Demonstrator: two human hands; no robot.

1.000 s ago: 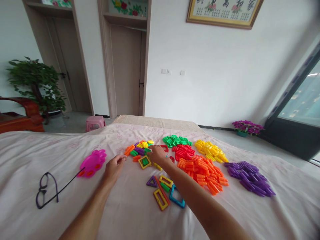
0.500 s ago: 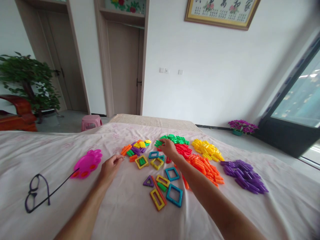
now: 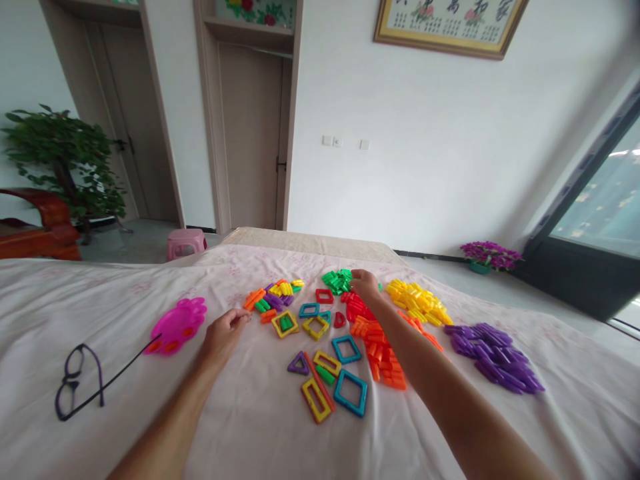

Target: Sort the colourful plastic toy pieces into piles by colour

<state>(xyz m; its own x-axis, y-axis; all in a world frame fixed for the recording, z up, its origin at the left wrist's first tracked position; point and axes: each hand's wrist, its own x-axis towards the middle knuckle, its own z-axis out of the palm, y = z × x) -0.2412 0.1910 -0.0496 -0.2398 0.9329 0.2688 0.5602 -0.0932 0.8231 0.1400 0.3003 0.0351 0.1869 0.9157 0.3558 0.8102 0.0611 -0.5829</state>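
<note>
My right hand [image 3: 366,285] is at the right side of a heap of green plastic pieces [image 3: 336,281], its fingers bent and a little apart, touching the heap. Part of the green heap is hidden behind it. Below that wrist lie heaps of red pieces [image 3: 356,308] and orange pieces [image 3: 383,353], partly covered by my forearm. My left hand [image 3: 225,331] rests low over the cloth, thumb and fingers pressed together; whatever is between them is too small to make out. Nearest to it is a mixed heap of coloured pieces [image 3: 274,300].
Yellow pieces [image 3: 417,301] and purple pieces [image 3: 493,357] are heaped at the right. Magnetic frame tiles, such as a blue square [image 3: 364,408], lie in the middle. Eyeglasses [image 3: 75,383] and a pink paw-shaped tray [image 3: 173,323] are at the left on the cloth [image 3: 240,413].
My right hand has moved from the left side of the green heap to its right side, uncovering a red frame tile. My left hand has stayed nearly still.
</note>
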